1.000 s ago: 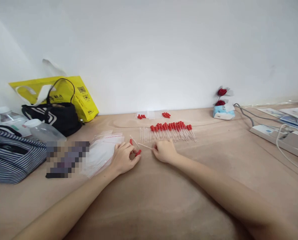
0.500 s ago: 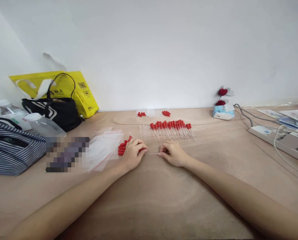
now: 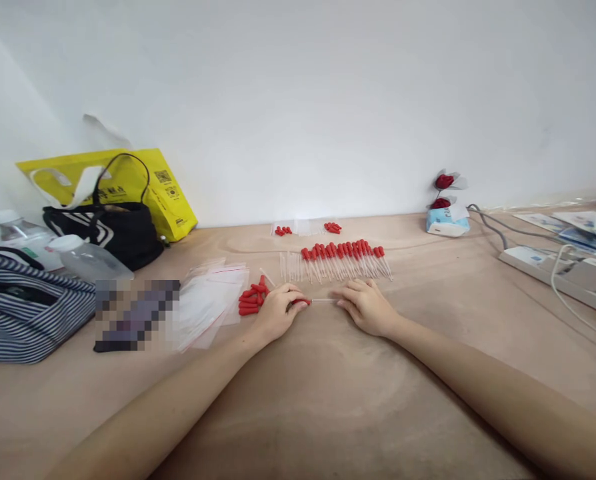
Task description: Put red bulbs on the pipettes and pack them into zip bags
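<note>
My left hand [image 3: 279, 311] is closed in a pinch on a red rubber dropper bulb [image 3: 303, 301]. From that bulb a thin clear glass tube [image 3: 322, 301] runs level to the right, just above the tabletop. My right hand [image 3: 367, 308] has the tube's other end between thumb and fingertips, with its fingers fairly straight. Beside my left hand lies a pile of loose red bulbs [image 3: 249, 305]. Beyond both hands is a row of glass droppers with red bulbs fitted [image 3: 345, 252]; several bare glass tubes [image 3: 291, 267] lie at its left end.
Clear zip bags [image 3: 211, 300] lie left of the bulb pile. Small bags with red bulbs [image 3: 333, 228] are near the wall. A striped pouch [image 3: 23, 313], bottle [image 3: 91, 257] and yellow bag [image 3: 171, 207] crowd the left. A tissue pack [image 3: 447, 224] and power strip [image 3: 553, 270] are right.
Both hands have shifted right. A red bulb now shows at my left fingertips, at the tube's left end. My right fingers have straightened from a tighter curl.
</note>
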A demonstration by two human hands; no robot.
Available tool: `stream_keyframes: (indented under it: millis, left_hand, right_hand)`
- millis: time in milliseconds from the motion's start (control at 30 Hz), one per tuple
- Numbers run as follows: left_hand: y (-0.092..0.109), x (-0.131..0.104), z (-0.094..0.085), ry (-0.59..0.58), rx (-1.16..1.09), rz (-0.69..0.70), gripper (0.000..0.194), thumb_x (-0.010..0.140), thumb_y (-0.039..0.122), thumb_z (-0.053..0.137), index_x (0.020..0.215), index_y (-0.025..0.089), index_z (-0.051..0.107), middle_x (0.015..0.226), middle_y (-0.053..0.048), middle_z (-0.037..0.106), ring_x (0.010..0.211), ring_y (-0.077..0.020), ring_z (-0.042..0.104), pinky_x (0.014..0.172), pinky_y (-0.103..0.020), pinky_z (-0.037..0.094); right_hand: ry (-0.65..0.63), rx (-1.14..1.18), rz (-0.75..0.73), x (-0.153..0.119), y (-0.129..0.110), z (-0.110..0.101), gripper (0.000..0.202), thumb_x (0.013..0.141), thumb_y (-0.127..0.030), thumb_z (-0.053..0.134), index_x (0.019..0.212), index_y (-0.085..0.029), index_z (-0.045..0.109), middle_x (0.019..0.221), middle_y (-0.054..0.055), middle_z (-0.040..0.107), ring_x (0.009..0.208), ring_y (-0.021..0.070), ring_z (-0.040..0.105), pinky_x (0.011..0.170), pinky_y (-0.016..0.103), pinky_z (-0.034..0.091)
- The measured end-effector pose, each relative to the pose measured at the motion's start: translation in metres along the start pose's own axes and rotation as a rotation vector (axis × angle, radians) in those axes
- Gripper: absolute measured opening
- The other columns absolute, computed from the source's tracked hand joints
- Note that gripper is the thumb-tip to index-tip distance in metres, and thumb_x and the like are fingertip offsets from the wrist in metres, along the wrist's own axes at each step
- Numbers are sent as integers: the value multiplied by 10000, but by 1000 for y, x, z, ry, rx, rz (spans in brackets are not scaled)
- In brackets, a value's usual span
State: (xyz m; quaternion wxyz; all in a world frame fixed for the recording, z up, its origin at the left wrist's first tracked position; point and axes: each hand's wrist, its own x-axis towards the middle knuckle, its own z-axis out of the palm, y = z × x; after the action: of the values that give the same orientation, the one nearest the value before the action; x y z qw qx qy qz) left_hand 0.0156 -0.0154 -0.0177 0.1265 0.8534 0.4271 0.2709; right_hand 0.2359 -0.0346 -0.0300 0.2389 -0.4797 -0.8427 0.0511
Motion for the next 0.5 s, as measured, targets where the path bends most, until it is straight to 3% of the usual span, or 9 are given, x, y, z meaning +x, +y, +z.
stream_keyframes:
  millis: [500]
  left_hand:
    - [5,-3,1,43,65,-79,126,843,243,413,863,191,526,873,-12,631,848,-185,553,823,-391,313]
  right_hand:
    - [50,126,47,-2,-20,2,243,856,-230,366,905,-203,602,786,39,606,715,134,521,755,319,246]
